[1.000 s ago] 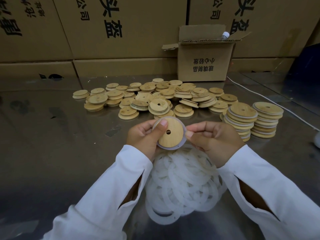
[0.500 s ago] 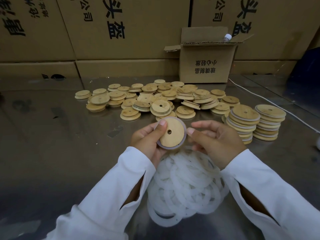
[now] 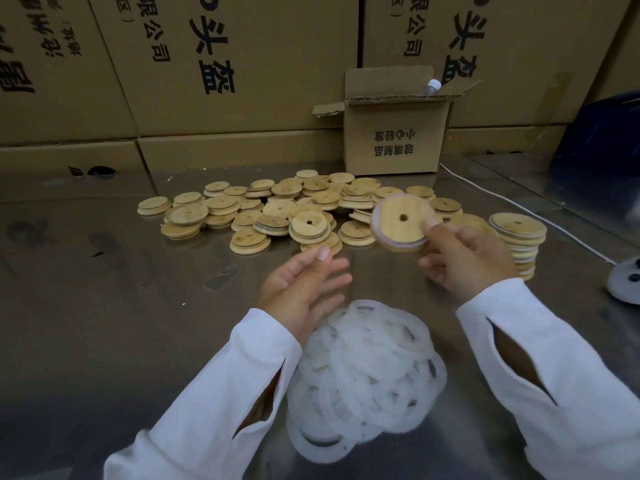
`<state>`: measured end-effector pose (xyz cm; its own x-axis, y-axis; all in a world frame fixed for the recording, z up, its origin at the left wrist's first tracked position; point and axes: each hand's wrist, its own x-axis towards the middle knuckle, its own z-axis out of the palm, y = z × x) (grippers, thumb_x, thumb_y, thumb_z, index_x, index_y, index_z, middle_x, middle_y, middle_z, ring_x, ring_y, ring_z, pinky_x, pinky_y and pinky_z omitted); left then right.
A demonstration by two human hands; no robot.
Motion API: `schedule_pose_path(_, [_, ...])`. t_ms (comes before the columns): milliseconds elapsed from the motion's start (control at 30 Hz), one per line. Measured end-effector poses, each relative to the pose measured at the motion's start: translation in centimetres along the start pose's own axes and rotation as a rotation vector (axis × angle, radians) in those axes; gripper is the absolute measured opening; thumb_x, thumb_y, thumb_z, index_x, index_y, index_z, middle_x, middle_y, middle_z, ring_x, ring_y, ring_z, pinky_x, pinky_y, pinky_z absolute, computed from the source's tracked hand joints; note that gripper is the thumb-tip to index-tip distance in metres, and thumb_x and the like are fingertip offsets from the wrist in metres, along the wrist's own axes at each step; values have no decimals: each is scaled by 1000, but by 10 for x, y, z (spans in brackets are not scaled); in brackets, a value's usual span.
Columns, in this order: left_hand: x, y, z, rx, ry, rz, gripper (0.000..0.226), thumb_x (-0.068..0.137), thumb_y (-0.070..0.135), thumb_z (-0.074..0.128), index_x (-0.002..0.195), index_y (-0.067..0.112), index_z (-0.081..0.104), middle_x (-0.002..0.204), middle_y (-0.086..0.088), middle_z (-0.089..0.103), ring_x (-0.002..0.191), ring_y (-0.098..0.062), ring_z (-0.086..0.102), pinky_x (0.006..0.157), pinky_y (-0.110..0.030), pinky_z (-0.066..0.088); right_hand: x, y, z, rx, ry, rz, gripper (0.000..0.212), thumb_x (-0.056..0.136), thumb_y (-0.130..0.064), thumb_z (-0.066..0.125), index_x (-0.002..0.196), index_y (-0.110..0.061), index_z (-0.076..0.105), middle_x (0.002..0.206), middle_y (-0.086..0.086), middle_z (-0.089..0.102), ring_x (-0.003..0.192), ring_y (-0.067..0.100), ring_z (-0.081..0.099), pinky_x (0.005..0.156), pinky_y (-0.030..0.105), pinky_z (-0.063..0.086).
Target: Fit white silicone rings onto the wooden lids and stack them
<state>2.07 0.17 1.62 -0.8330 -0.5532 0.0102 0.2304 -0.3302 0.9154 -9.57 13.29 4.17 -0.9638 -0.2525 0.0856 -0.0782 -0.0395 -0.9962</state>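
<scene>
metal table (image 3: 104,341), wooden lids (image 3: 277,209), silicone rings (image 3: 363,375), cardboard box (image 3: 394,140), lid stacks (image 3: 519,240)

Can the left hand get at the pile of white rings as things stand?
Probably yes: the left hand is open and empty, right beside the ring pile, with nothing between them.

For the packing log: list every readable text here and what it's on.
"头盔", "限公司": centre large brown cardboard carton.
"头盔", "公司": right large brown cardboard carton.
"玻璃制品", "小心轻放", upside down: small open brown cardboard box.
Left large brown cardboard carton: print cropped, unreadable.
</scene>
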Motion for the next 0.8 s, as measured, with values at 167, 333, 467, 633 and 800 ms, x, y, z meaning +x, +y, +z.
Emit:
schedule_pose_path(167, [-1,-2,0,33,-11,9,48,58,40,64,101,19,62,90,-2,74,86,-18,70,67,-24,57,31,-7,-37,232,356,136,16,82,-35,64,76,-21,60,63,-4,64,53,3,60,53,18,47])
schedule_pose_path(333, [0,-3,0,24,2,29,47,58,37,64,99,16,63,83,-5,74,82,-22,71,66,-27,58,58,2,-59,262,380,226,40,90,-36,51,121,-10,54,108,6,62,65,3,54,65,17,47])
schedule_pose_path(467, [0,-5,0,33,-4,41,47,59,37,64,100,15,64,80,-5,73,81,-22,71,65,-27,58,72,16,-61,213,385,234,45,92,-38,48,123,-7,53,112,7,62,61,3,50,53,15,40])
schedule_pose_path(633, [1,-6,-1,26,-6,51,44,59,37,65,97,14,65,79,-6,73,80,-23,71,63,-27,58,82,21,-64,215,450,218,46,88,-44,51,115,-9,60,96,0,63,54,2,50,42,11,38])
schedule_pose_path(800, [2,-6,-1,31,-3,47,48,56,39,67,98,15,65,79,-6,73,80,-23,71,61,-26,57,89,24,-65,208,323,247,50,93,-42,42,128,-8,48,117,3,58,96,12,61,65,17,45])
